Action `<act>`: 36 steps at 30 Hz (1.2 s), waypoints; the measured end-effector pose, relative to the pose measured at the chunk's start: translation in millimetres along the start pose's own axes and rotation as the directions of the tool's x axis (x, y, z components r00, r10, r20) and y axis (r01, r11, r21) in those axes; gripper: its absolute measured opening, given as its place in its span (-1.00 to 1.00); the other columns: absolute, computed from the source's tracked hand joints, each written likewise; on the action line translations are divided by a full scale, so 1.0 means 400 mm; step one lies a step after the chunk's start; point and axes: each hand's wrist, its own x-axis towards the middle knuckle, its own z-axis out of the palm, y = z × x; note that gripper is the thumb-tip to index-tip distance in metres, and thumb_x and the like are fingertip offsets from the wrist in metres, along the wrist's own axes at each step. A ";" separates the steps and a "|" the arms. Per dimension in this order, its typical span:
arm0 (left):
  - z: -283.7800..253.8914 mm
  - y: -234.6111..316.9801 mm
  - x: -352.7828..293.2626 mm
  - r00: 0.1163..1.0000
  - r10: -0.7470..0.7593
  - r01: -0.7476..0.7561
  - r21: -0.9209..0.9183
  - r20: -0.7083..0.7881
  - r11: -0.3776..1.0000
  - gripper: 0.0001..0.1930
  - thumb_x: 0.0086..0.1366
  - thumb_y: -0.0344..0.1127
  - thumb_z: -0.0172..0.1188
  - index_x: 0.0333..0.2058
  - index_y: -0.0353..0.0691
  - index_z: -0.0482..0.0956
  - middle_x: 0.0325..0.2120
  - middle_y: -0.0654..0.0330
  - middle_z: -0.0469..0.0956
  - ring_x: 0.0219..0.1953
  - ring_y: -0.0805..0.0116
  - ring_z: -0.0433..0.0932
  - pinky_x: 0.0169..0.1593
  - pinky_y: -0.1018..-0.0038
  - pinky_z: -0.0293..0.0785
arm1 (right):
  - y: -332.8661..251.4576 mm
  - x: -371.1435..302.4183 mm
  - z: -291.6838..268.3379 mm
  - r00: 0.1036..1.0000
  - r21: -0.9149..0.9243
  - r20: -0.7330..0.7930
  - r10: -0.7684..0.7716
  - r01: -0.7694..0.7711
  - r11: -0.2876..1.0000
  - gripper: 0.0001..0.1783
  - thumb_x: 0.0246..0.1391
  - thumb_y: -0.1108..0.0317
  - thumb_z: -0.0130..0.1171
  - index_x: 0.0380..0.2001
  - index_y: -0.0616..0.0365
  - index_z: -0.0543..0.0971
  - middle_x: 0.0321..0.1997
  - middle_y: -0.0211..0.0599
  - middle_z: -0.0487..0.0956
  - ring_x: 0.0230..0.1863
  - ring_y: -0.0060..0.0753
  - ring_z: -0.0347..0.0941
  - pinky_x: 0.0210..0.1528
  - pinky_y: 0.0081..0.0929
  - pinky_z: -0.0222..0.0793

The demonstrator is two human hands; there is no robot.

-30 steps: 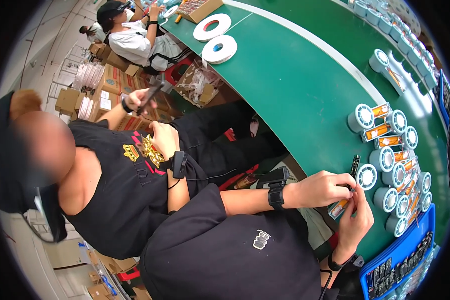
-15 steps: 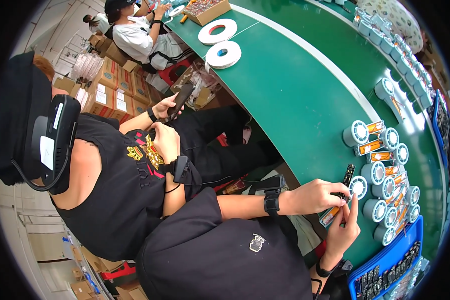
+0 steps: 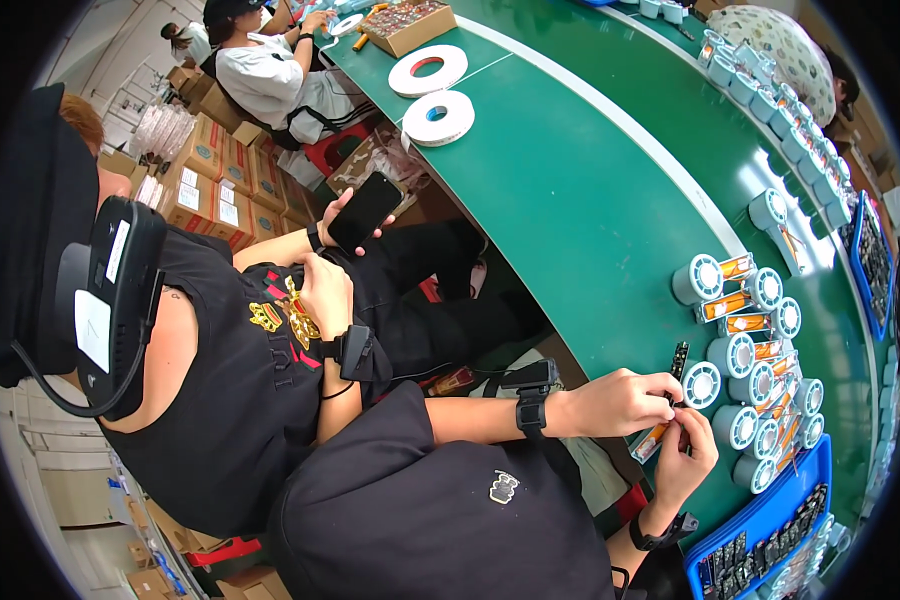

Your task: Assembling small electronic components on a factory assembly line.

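My left hand (image 3: 622, 404) is closed, its fingertips pinching a narrow dark circuit board (image 3: 680, 362) that sticks up past them. My right hand (image 3: 686, 456) meets it from below, with thumb and fingers pinched at the lower part of the same board. Under both hands lies a light-blue handheld fan (image 3: 701, 385); its round head shows to the right and its orange-filled handle (image 3: 650, 441) shows at the lower left. The fingers cover the spot where board and handle meet, so I cannot tell whether they are joined.
Several similar fans (image 3: 753, 382) cluster to the right on the green table (image 3: 570, 215). A blue tray (image 3: 705, 555) of dark circuit boards is at the lower right. White tape rolls (image 3: 438, 118) lie farther off. On my left, a seated person holds a phone (image 3: 366, 212).
My view has shifted slightly. My right hand's fingers have drawn together at the board, where they were more extended before. The person beside me has turned the phone's screen upward.
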 end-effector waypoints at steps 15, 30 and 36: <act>-0.012 -0.015 -0.002 1.000 -0.011 0.011 -0.050 0.002 0.999 -0.92 0.21 -0.44 0.36 -0.33 -0.21 0.64 -0.08 0.12 0.61 -0.33 0.16 0.71 -0.30 0.39 0.65 | 0.007 -0.004 -0.007 0.998 -0.002 0.054 0.045 -0.045 0.999 -0.69 0.11 0.64 0.29 -0.05 0.28 0.57 -0.33 -0.33 0.73 -0.45 -0.77 0.40 -0.43 -0.73 0.23; -0.025 -0.038 0.001 0.996 -0.022 0.036 -0.163 0.085 0.986 -0.85 0.17 -0.55 0.40 -0.27 -0.25 0.70 -0.06 0.03 0.63 -0.18 0.23 0.75 -0.12 0.44 0.70 | -0.019 0.024 -0.018 0.993 -0.013 0.104 -0.055 0.057 0.998 -0.65 0.04 0.66 0.33 -0.06 0.26 0.60 -0.37 -0.37 0.74 -0.54 -0.74 0.40 -0.50 -0.68 0.29; 0.001 -0.043 0.005 0.988 -0.141 0.152 -0.286 0.057 0.946 -0.79 0.14 -0.61 0.42 -0.23 -0.26 0.74 -0.05 0.01 0.63 -0.14 0.21 0.74 -0.08 0.41 0.70 | -0.019 0.000 0.002 0.997 -0.053 -0.052 -0.050 0.047 0.997 -0.59 -0.06 0.64 0.38 -0.08 0.18 0.63 -0.39 -0.38 0.74 -0.66 -0.56 0.39 -0.57 -0.58 0.28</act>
